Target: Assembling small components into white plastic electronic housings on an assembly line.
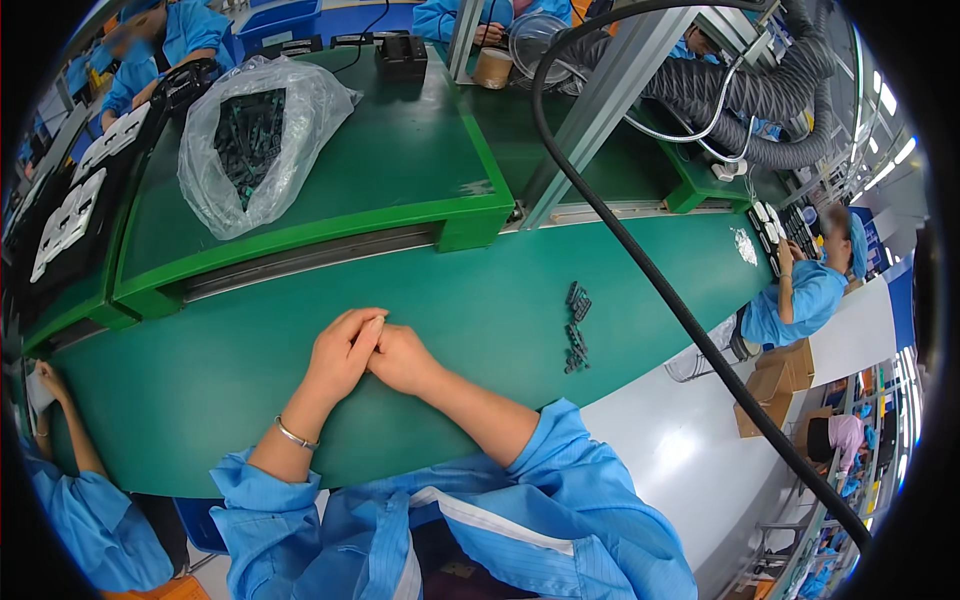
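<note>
In the head view, a clear plastic bag (320, 105) sits on a raised green platform (400, 170), its mouth spread so that the dark plastic parts (248, 145) inside show; the raised spot probably keeps that bulk off the lower surface yet within reach. In front of the bag and to its right, the left hand (345, 352) and right hand (404, 360) are folded together at the green desk (480, 310), the left wrapped across the right's fingers. They are closed on each other, apparently just resting; no object shows between them, though I cannot tell whether something tiny is hidden inside. Farther right of the bag, and also in front of it, small black plastic pieces (575, 336) lie on the desk in a loose, uneven row, well apart from both hands, perhaps left there to be easily reached.
</note>
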A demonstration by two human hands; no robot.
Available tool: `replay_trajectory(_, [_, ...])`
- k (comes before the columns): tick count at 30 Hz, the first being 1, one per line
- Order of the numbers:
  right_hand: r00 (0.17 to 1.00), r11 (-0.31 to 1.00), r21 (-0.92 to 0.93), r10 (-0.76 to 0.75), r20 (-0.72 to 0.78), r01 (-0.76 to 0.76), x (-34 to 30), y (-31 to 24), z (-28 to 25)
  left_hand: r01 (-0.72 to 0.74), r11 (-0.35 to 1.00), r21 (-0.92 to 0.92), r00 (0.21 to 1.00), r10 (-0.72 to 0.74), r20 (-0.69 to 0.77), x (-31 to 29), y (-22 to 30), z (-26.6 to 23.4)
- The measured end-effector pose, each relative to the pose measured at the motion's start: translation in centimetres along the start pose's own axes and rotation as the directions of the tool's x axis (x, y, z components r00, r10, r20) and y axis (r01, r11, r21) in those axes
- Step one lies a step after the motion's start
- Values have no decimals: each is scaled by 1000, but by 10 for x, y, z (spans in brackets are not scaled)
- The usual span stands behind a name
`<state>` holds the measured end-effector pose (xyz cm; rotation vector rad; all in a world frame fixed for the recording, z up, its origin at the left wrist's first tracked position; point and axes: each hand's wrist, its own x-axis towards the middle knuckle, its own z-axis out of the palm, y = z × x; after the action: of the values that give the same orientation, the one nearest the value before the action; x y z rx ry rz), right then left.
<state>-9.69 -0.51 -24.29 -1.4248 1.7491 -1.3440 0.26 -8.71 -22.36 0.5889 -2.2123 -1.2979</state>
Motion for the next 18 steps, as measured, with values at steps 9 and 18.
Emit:
replay_trajectory(9, [1000, 1000, -6, -3, -7, 2, 0, 5, 2, 21, 1000, 3, 1000, -21, 18, 0, 3, -1])
replay_trajectory(18, [1000, 1000, 12, 2, -10, -2, 0, 1, -1, 10, 1000, 8, 1000, -11, 15, 1, 2, 0])
